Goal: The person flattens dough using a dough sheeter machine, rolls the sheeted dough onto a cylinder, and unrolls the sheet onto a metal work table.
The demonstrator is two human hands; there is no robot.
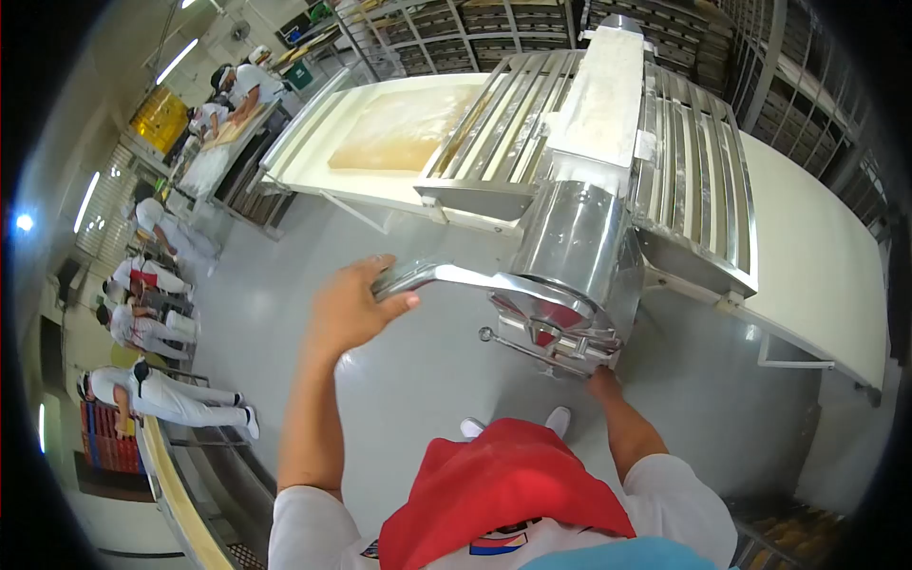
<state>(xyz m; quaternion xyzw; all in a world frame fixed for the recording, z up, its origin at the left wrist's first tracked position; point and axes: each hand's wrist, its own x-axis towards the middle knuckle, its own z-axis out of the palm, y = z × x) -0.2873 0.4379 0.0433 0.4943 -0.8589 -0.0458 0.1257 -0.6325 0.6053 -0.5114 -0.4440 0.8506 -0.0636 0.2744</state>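
My left hand point(353, 309) is at the end of the curved metal lever point(456, 275) of a dough sheeter, with the lever's tip between thumb and fingers. My right hand point(602, 382) is low at the machine's end, beside the slotted dial plate point(549, 328); its fingers are mostly hidden. A thin rod with a ball knob point(486, 334) sticks out below the lever. On the left belt point(309, 142) lies a flat, floured sheet of dough point(380, 142), its right edge under the slatted metal guard point(494, 123).
The sheeter's right belt point(807, 218) stretches out behind another slatted guard point(698, 180). Racks of trays point(475, 28) stand at the back. Several people in white work at tables point(223, 157) along the left. Grey floor point(418, 380) lies between them and me.
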